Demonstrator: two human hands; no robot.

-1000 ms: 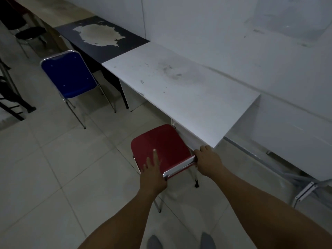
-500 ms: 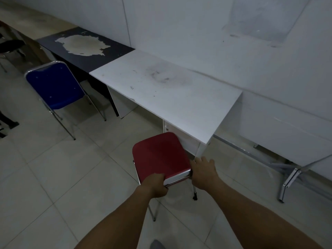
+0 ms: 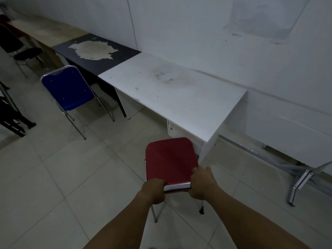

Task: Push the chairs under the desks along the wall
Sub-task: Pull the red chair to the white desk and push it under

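Note:
A red chair (image 3: 169, 159) with chrome legs stands just in front of the right end of the white desk (image 3: 172, 92), its backrest towards me. My left hand (image 3: 155, 190) grips the left end of the backrest's chrome top rail. My right hand (image 3: 202, 183) grips the right end of that rail. A blue chair (image 3: 67, 87) stands pulled out on the floor in front of the black desk (image 3: 95, 51) with the worn patch.
The desks line a white wall. A folded white table (image 3: 294, 139) on metal legs lies to the right of the white desk. Dark chairs (image 3: 27, 53) and a black frame (image 3: 10, 115) stand at the left. Tiled floor lies between.
My left hand went from flat on the red backrest to gripping its top rail. The red chair has turned squarer to me, still at the desk's right end.

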